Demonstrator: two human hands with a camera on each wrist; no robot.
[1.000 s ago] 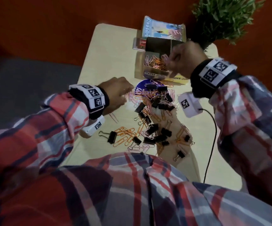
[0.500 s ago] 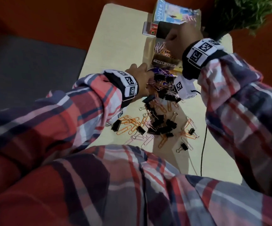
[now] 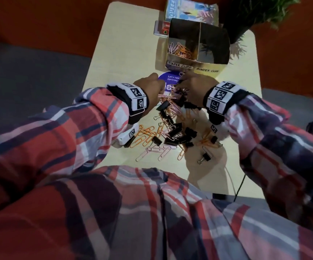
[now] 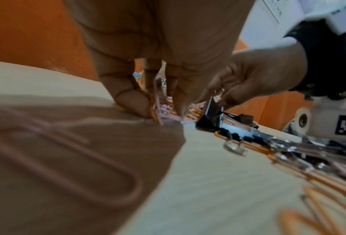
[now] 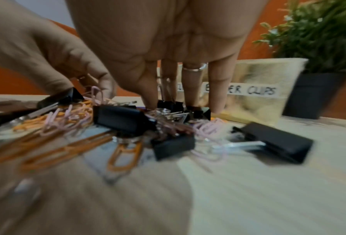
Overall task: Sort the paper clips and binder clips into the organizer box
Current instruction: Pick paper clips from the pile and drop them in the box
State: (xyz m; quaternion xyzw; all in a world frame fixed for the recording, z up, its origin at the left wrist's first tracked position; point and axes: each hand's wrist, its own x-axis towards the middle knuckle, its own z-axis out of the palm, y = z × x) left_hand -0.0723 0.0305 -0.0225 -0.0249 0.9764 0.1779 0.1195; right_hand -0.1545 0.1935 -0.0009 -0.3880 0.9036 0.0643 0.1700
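Both hands meet over the far end of the clip pile (image 3: 172, 132): left hand (image 3: 152, 87) pinches pink paper clips (image 4: 159, 109), right hand (image 3: 193, 87) fingers, uncurled, touch binder clips (image 5: 174, 105) near the organizer box (image 3: 206, 69).

Organizer box (image 3: 206, 69) is sitting at far end of surface (image 3: 125, 44) w/ paper clips (image 3: 180, 51) lying in its left compartment, plant (image 3: 260, 14) standing behind-right, book (image 3: 189, 11) lying behind, and mixed clip pile (image 3: 172, 132) lying in front, nearer the person.
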